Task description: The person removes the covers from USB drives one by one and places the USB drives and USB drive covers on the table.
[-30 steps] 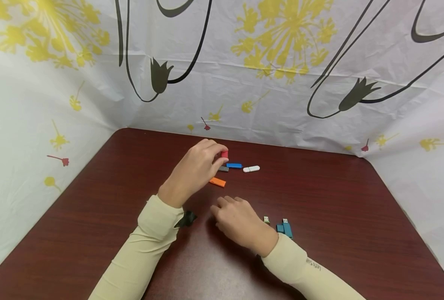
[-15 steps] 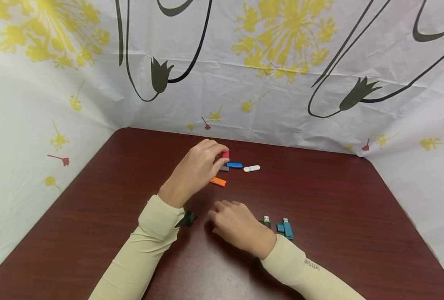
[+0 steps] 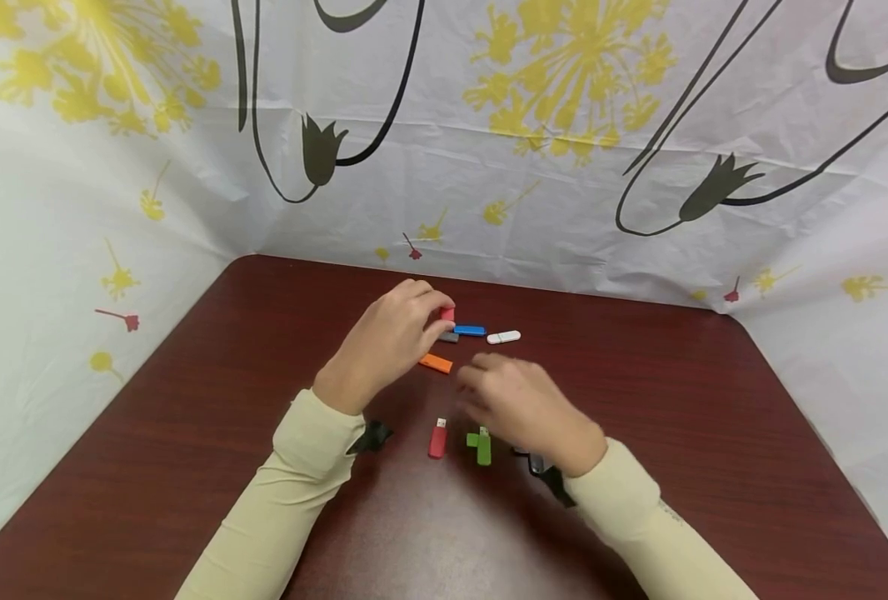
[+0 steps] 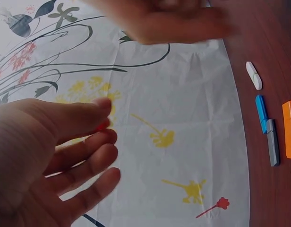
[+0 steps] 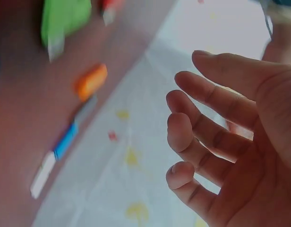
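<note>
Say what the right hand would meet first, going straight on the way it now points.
Probably the orange USB stick, just ahead of the right hand in the head view. Height is unclear, though: if raised, it might pass over the stick and meet the left hand instead.

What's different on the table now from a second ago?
The right hand moved rightward and farther across the table, so the red stick and green stick now show. Nothing new was visibly grabbed. The left hand still pinches a red piece; the blue stick and white stick stayed put.
</note>
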`<state>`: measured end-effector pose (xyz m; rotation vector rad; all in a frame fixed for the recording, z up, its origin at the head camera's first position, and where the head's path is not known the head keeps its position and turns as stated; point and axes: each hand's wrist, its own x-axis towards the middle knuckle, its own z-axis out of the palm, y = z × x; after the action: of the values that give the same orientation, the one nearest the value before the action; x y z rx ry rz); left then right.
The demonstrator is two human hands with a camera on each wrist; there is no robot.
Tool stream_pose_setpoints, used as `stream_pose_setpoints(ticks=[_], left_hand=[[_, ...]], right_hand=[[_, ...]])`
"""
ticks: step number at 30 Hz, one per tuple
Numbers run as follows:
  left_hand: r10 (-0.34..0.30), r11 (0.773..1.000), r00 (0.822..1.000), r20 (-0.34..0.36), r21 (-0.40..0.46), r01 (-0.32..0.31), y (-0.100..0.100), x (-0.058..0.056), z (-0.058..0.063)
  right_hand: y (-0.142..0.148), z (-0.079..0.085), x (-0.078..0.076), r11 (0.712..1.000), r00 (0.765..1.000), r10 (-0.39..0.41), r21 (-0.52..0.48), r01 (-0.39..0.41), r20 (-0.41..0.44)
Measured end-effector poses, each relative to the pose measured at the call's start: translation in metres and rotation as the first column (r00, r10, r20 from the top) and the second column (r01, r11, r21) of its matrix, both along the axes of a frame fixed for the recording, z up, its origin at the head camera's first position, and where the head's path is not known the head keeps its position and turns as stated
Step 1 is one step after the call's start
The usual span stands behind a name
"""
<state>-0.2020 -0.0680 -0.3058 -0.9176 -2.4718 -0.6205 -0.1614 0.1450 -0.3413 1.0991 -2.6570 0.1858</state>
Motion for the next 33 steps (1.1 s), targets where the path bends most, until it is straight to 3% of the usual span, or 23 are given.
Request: stream_pose_setpoints(ticks=[4, 8, 13, 17, 20, 22, 23, 25, 27, 30, 32, 33], left_hand=[[0.035, 0.997, 0.994, 0.107, -0.076, -0.026, -0.002, 0.001, -0.001], [0.076, 0.984, 0.959, 0.271, -0.174, -0.029, -0.002, 0.001, -0.003], [0.127, 0.963, 0.885, 0.448, -0.269, -0.002, -0.002, 0.001, -0.012], [0.154, 0.949, 0.808, 0.569, -0.312, 0.04, 0.002, 0.004, -0.021], [0.173, 0.931, 0.761, 0.625, -0.356, 0.081, 0.007, 0.007, -0.03], [0.188, 0.916, 0.742, 0.644, -0.387, 0.104, 0.012, 0.006, -0.039], [0.196, 0.909, 0.733, 0.652, -0.4, 0.113, 0.014, 0.005, -0.044], [0.182, 0.897, 0.748, 0.638, -0.42, 0.139, 0.017, -0.004, -0.066], [0.193, 0.885, 0.744, 0.64, -0.442, 0.15, 0.021, -0.006, -0.076], [0.231, 0.866, 0.734, 0.639, -0.479, 0.145, 0.026, -0.005, -0.08], [0.279, 0.856, 0.705, 0.652, -0.501, 0.125, 0.03, 0.003, -0.069], [0.285, 0.855, 0.703, 0.651, -0.505, 0.121, 0.031, 0.004, -0.069]], right_hand=[[0.024, 0.02, -0.007, 0.991, 0.994, -0.113, -0.068, 0.113, 0.014], [0.046, 0.036, -0.011, 0.971, 0.977, -0.21, -0.11, 0.211, 0.025], [0.068, 0.052, -0.013, 0.942, 0.956, -0.288, -0.16, 0.293, 0.057], [0.081, 0.061, -0.011, 0.921, 0.941, -0.331, -0.192, 0.339, 0.073], [0.088, 0.065, -0.009, 0.912, 0.936, -0.342, -0.211, 0.351, 0.078], [0.092, 0.066, -0.009, 0.91, 0.936, -0.343, -0.22, 0.352, 0.078], [0.093, 0.066, -0.009, 0.908, 0.936, -0.344, -0.225, 0.352, 0.077], [0.096, 0.067, -0.009, 0.907, 0.936, -0.344, -0.232, 0.351, 0.071], [0.098, 0.067, -0.009, 0.907, 0.937, -0.342, -0.238, 0.348, 0.065], [0.1, 0.068, -0.01, 0.906, 0.938, -0.342, -0.245, 0.346, 0.06], [0.101, 0.068, -0.01, 0.904, 0.937, -0.344, -0.248, 0.347, 0.06], [0.101, 0.068, -0.01, 0.904, 0.937, -0.345, -0.249, 0.348, 0.06]])
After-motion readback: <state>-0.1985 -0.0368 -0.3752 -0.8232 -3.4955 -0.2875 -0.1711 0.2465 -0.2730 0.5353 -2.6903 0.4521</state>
